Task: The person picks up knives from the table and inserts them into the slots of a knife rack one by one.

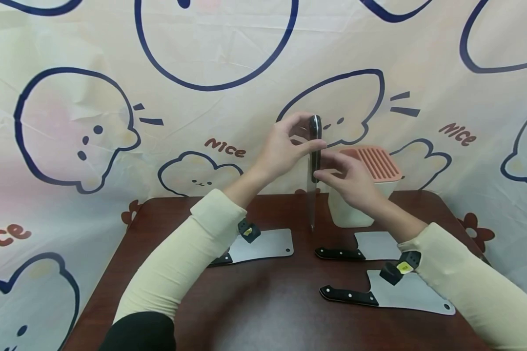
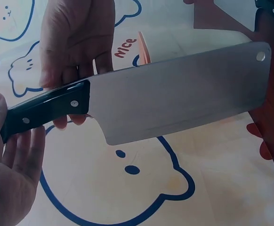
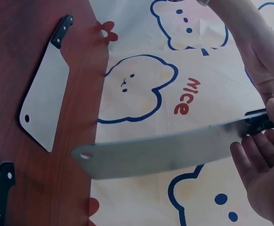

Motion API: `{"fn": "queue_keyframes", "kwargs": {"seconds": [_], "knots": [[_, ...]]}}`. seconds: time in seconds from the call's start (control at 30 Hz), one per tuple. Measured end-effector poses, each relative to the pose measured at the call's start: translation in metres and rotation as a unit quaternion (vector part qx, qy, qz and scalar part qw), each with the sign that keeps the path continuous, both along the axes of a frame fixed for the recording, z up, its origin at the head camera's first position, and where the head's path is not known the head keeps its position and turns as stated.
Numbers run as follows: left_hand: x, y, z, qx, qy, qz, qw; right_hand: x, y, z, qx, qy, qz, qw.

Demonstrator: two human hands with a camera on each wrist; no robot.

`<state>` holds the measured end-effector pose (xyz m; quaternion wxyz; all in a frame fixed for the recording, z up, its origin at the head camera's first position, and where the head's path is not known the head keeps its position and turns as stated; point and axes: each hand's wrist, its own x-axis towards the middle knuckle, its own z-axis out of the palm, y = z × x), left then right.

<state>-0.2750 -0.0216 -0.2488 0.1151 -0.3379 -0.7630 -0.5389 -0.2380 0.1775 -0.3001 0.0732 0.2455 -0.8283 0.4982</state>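
Observation:
A cleaver hangs blade-down over the table's far side, its black riveted handle (image 1: 315,131) uppermost and its blade (image 2: 179,94) edge-on to the head view. My left hand (image 1: 285,144) grips the handle near its butt end between thumb and fingers. Lower down, my right hand (image 1: 351,178) holds the handle close to where the blade begins. In the left wrist view the broad steel face and the hole near its tip show plainly. Just right of the blade stands a cream knife block (image 1: 347,212) with a slotted peach top (image 1: 375,163), partly hidden behind my right hand.
On the brown table (image 1: 237,307) lie three more cleavers: one on the left (image 1: 263,243), partly behind my left sleeve, and two on the right, a farther one (image 1: 377,243) and a nearer one (image 1: 404,292). A printed cloth (image 1: 219,112) hangs behind the table.

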Motion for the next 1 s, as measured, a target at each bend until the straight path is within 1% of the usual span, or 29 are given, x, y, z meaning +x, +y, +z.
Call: {"fn": "queue_keyframes", "kwargs": {"seconds": [0.3, 0.37, 0.47, 0.57, 0.7, 0.87, 1.0], "knots": [[-0.001, 0.0, -0.003, -0.002, 0.004, -0.014, 0.9999, 0.003, -0.003, -0.003, 0.004, 0.0, -0.011, 0.9999], [-0.001, -0.003, -0.004, -0.004, 0.0, -0.017, 0.9999, 0.003, -0.003, -0.003, 0.007, -0.004, -0.01, 0.9999], [0.0, -0.01, -0.005, -0.011, -0.015, -0.019, 0.9996, 0.003, -0.002, -0.004, 0.013, -0.01, -0.01, 0.9998], [0.0, -0.021, -0.007, -0.028, -0.033, -0.015, 0.9989, 0.002, 0.001, -0.005, 0.019, -0.007, -0.021, 0.9996], [0.0, -0.041, -0.013, -0.068, -0.053, 0.005, 0.9962, -0.001, 0.003, -0.004, 0.023, 0.004, -0.038, 0.999], [0.001, -0.071, -0.026, -0.116, -0.076, 0.03, 0.9899, -0.003, 0.006, 0.0, 0.022, 0.01, -0.046, 0.9987], [0.004, -0.093, -0.033, -0.149, -0.086, 0.043, 0.9842, -0.004, 0.011, 0.005, 0.023, 0.015, -0.052, 0.9983]]}}
